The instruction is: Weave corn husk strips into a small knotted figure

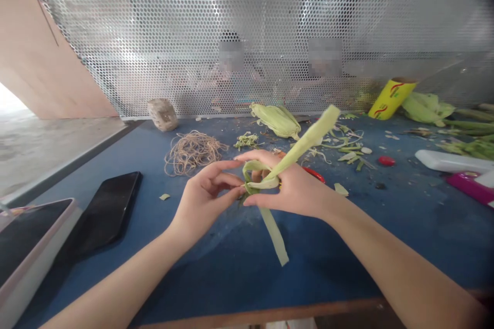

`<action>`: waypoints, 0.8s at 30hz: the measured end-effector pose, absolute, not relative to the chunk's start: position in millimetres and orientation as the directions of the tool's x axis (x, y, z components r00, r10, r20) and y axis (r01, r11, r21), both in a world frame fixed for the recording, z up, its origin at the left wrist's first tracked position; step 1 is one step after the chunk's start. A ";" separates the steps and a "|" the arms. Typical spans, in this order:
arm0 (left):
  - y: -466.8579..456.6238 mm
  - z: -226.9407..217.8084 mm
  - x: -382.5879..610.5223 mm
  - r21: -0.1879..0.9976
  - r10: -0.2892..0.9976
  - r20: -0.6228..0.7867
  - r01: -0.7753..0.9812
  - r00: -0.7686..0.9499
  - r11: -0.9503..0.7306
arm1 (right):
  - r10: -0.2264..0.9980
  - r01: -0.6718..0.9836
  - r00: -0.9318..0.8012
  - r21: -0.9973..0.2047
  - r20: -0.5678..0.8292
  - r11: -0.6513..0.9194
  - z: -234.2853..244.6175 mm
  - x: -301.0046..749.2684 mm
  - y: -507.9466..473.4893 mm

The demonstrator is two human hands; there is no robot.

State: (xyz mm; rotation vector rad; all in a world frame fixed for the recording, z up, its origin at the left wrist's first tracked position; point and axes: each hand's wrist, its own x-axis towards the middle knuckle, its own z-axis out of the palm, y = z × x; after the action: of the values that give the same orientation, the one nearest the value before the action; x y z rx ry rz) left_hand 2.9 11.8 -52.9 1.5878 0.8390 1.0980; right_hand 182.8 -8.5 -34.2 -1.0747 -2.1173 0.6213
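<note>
A pale green strip of corn husk point(303, 149) is bent into a loop between my two hands above the blue table point(216, 272). One end of the strip sticks up to the right, while the other hangs down toward the table. My left hand point(204, 190) pinches the left side of the loop between thumb and fingertips. My right hand point(299, 190) curls around the loop from the right, thumb below and fingers above, with the strip lying across it. Part of the loop is hidden by the fingers. Behind my right hand a red-handled tool point(314, 174) shows in part.
Twine point(195, 151), a stone-like block point(162, 114) and a black phone point(104, 216) lie left. An ear of corn in husk point(276, 121), a yellow tube point(391, 97), plant scraps and a white-and-purple object point(469, 187) lie beyond and right. A perforated metal screen point(262, 15) stands behind.
</note>
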 end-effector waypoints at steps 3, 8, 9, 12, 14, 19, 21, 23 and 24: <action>10.6 -53.1 4.5 0.950 0.901 0.283 0.035 0.328 -0.311 | 0.785 0.465 -0.461 -0.640 0.415 0.612 -36.1 180.0 -6.9; 9.1 -55.2 3.1 0.891 0.884 0.380 0.149 0.273 -0.429 | 0.847 0.537 -0.327 -0.655 0.420 0.532 -39.7 178.8 -3.2; 9.3 -55.8 2.0 0.868 0.877 0.402 0.196 0.263 -0.456 | 0.855 0.519 -0.304 -0.680 0.419 0.518 -40.5 179.2 -2.3; 9.8 -57.3 -1.0 0.803 0.858 0.452 0.309 0.243 -0.510 | 0.861 0.413 -0.266 -0.756 0.433 0.508 -42.4 180.1 0.1; 9.6 -57.6 -1.7 0.781 0.843 0.475 0.322 0.251 -0.535 | 0.875 0.321 -0.273 -0.819 0.400 0.475 -42.9 179.8 0.5; 7.0 -55.6 0.8 0.796 0.835 0.466 0.272 0.294 -0.540 | 0.894 0.270 -0.298 -0.869 0.334 0.415 -41.5 181.3 0.4; 6.8 -52.7 0.3 0.831 0.846 0.442 0.220 0.298 -0.511 | 0.901 0.279 -0.259 -0.866 0.349 0.416 -39.6 186.7 2.8; 8.2 -49.0 -2.9 0.858 0.855 0.434 0.160 0.285 -0.488 | 0.907 0.286 -0.192 -0.863 0.374 0.416 -36.8 194.7 6.7; 9.5 -47.2 -5.6 0.868 0.859 0.435 0.128 0.270 -0.480 | 0.908 0.290 -0.155 -0.861 0.389 0.418 -35.4 199.0 8.8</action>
State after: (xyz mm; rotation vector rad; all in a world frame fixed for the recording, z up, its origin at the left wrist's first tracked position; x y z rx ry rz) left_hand -5.6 9.5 -47.2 1.8083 0.8971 1.2628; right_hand 199.0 8.8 -35.4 -1.0582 -1.6795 0.7785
